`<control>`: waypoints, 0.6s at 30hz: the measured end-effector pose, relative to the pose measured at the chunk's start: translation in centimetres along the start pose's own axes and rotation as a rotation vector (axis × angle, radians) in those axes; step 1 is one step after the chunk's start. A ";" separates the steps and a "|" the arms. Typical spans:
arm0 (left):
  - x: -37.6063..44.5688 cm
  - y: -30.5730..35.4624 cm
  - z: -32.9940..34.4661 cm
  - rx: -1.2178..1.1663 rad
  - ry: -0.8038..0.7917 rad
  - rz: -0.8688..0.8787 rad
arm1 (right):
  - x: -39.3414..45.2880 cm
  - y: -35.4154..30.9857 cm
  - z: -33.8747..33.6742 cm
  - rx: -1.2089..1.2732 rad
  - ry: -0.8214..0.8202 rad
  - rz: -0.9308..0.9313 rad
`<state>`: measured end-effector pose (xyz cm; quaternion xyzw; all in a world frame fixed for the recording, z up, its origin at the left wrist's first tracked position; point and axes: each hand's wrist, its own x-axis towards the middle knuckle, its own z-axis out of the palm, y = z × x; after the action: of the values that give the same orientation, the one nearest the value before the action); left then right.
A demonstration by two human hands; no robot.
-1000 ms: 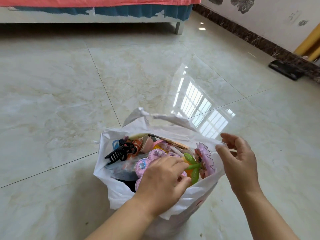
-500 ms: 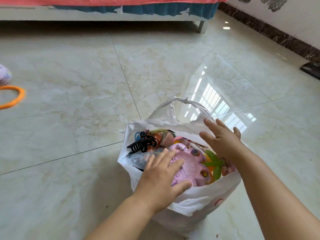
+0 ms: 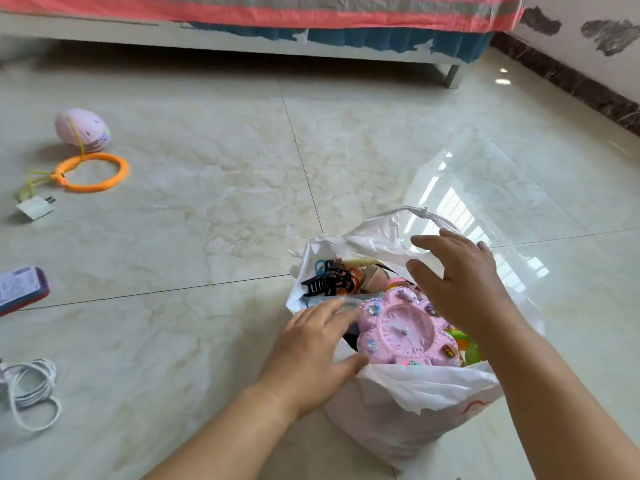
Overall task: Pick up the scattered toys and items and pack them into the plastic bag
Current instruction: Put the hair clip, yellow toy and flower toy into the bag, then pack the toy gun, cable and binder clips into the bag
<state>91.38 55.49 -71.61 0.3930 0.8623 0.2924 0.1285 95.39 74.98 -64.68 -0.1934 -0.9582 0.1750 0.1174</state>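
Note:
A white plastic bag (image 3: 415,393) stands on the floor, full of toys. On top lies a pink flower-shaped toy clock (image 3: 403,334); a black hair claw (image 3: 327,282) sits at the bag's far left. My left hand (image 3: 311,355) rests at the bag's left rim, fingers spread, its fingertips and thumb touching the clock's edge. My right hand (image 3: 457,282) hovers open above the bag's right side, holding nothing. An orange ring (image 3: 91,172) with a yellow cord, a pink egg-shaped toy (image 3: 82,131), a white plug (image 3: 36,207), a purple box (image 3: 20,289) and a coiled white cable (image 3: 33,389) lie scattered left.
A bed (image 3: 242,26) with a pink and blue cover stands along the back, one leg (image 3: 452,75) at its right corner. A wall with a dark skirting (image 3: 568,84) runs along the right. Bare marble floor (image 3: 207,202) lies between the bag and the scattered items.
The view has swung left, bringing the scattered items into sight. My left hand has slid off the clock to its left edge. My right hand has lifted off the toys and spread open.

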 end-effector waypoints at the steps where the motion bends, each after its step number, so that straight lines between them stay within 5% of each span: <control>1: -0.7 -0.6 -0.8 -0.014 0.031 -0.025 | -0.3 -0.9 0.3 0.024 -0.012 -0.034; 11: -13.7 -8.8 -10.3 0.059 0.176 -0.394 | -3.3 -14.0 3.6 0.300 -0.151 -0.185; 18: -25.6 -12.1 -16.4 0.004 0.333 -0.757 | -7.4 -21.2 4.1 0.300 -0.392 -0.339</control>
<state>93.53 23.33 -66.03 -0.0040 0.9556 0.2822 0.0850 93.86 52.39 -61.46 0.0263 -0.9447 0.3266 -0.0152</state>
